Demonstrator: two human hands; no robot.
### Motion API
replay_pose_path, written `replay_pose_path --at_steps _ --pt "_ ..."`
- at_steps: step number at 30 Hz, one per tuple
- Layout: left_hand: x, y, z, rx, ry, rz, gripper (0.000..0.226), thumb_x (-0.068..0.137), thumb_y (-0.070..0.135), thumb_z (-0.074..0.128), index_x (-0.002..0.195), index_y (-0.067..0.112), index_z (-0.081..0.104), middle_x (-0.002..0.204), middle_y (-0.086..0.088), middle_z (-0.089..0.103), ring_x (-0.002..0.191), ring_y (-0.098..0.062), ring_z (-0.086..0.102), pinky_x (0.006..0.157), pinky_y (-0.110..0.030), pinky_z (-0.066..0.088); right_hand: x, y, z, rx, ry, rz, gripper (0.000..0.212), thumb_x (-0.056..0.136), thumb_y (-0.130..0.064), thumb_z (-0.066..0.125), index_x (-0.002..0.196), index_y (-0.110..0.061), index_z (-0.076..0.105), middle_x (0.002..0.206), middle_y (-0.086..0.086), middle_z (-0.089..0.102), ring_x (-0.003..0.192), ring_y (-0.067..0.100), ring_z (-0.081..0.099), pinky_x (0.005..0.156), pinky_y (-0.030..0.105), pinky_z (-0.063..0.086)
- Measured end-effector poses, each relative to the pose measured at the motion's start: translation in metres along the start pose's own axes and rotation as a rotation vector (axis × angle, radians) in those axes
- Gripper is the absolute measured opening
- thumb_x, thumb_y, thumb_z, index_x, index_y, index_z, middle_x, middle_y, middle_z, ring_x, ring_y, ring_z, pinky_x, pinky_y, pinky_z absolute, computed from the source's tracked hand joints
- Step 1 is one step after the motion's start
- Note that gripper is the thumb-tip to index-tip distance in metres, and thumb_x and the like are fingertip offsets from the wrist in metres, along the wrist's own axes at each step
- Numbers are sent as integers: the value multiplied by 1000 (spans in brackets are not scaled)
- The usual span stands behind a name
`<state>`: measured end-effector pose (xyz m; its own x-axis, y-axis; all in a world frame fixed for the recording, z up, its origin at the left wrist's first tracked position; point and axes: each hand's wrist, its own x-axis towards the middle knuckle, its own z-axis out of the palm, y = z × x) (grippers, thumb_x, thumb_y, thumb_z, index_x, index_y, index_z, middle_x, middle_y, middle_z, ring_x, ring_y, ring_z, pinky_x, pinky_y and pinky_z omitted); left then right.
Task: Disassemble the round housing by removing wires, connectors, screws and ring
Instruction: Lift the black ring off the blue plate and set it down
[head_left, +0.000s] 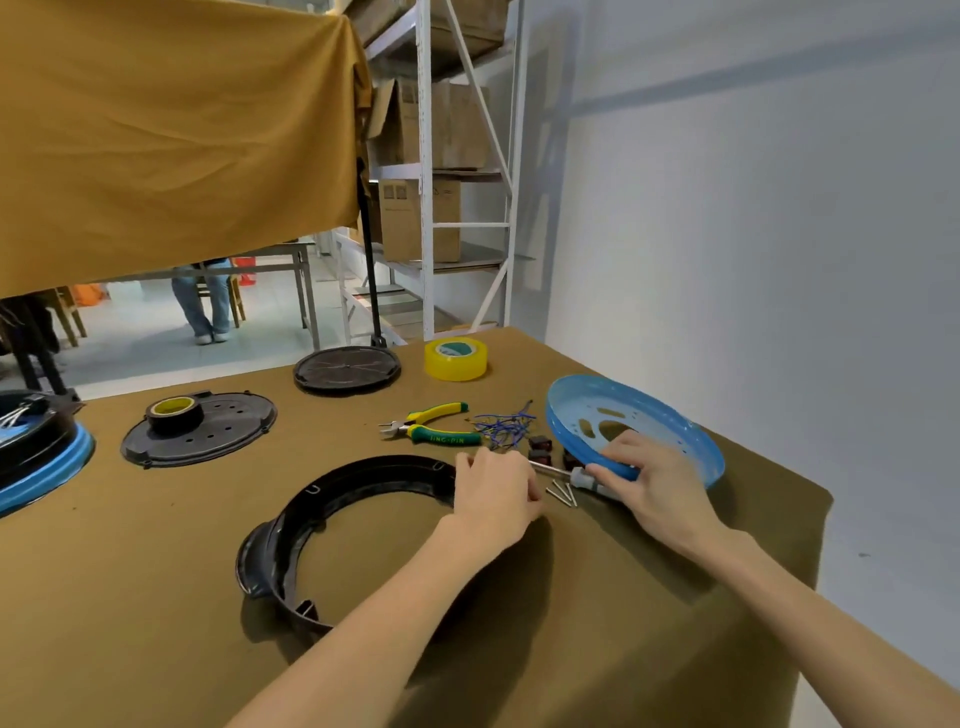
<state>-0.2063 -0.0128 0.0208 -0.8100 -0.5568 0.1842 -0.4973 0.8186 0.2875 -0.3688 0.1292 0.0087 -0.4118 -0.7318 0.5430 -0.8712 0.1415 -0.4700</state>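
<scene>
A black ring-shaped housing (332, 525) lies on the brown table in front of me. My left hand (493, 491) is curled at the ring's right edge, fingers at the metal shaft of a screwdriver (569, 474); what it pinches is hidden. My right hand (649, 483) grips the screwdriver's handle and touches the rim of a tilted blue dish (670, 415). Several loose screws (563, 492) lie between my hands. Cut blue wires (501, 425) and small black connectors (540, 444) lie just beyond.
Yellow-green pliers (434, 423) lie behind the ring. A black perforated cover with a tape roll (200, 428), a round black lid (347, 369) and yellow tape (456, 358) stand farther back. Another blue-rimmed housing (36, 457) sits at the left edge. The table's edge runs close on the right.
</scene>
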Motion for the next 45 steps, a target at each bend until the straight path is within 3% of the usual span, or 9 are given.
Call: replay_pose_path --at_steps 9,19,25,30,34,37,40,43,45 --pt "-5 -22 0 -137 -20 9 35 96 37 66 131 38 65 124 7 62 123 -21 50 112 -47 31 -13 19 -5 -173 8 -18 15 95 -33 69 95 -20 77 83 -10 60 79 14 55 71 42 46" --pt "-60 -62 -1 -298 -16 67 41 97 50 62 136 44 52 145 24 43 129 -1 38 113 -29 26 26 30 -6 -361 -51 44 26 97 -43 63 106 -22 76 91 -8 64 84 13 57 77 37 50" --pt "-73 -67 -9 -252 -11 73 46 98 55 59 142 46 52 157 28 37 147 -2 28 124 -39 19 42 9 14 -399 -46 42 26 98 -43 63 104 -22 76 85 -7 61 82 14 55 73 34 45" --pt "-90 -85 -20 -243 -148 102 62 87 70 59 144 51 43 147 31 37 133 0 38 113 -27 34 56 -42 40 -202 -33 -186 17 96 -36 68 96 -21 77 84 -11 60 79 12 52 73 38 45" --pt "-106 -100 -37 -330 -99 145 41 89 72 55 122 50 63 125 38 55 123 11 46 108 -25 40 80 -86 72 -111 -139 -319 19 97 -38 67 99 -22 77 89 -14 60 86 8 50 85 38 39" --pt "-109 -119 -52 -429 215 61 16 98 47 59 104 42 73 102 31 68 110 5 59 92 -22 47 96 -113 99 -49 -224 -338 24 97 -40 66 111 -23 77 102 -9 70 99 13 56 93 39 34" --pt "-108 -150 -67 -195 455 -128 12 97 30 65 103 38 72 106 25 66 108 2 52 95 -29 41 112 -135 125 -110 -278 -349 27 99 -43 62 117 -27 74 110 -7 71 102 17 52 87 36 27" --pt "-110 -182 -70 -4 352 -417 43 98 27 65 140 26 58 139 5 59 130 -18 50 108 -40 40 124 -153 148 -129 -316 -331 30 100 -45 59 122 -29 72 112 -7 70 101 19 48 89 37 25" --pt "-113 -194 -67 -120 186 -496 47 102 25 60 148 23 50 135 3 62 120 -17 62 100 -34 52 128 -166 162 -134 -357 -332 30 100 -46 59 122 -30 72 112 -7 70 102 20 46 92 39 25"
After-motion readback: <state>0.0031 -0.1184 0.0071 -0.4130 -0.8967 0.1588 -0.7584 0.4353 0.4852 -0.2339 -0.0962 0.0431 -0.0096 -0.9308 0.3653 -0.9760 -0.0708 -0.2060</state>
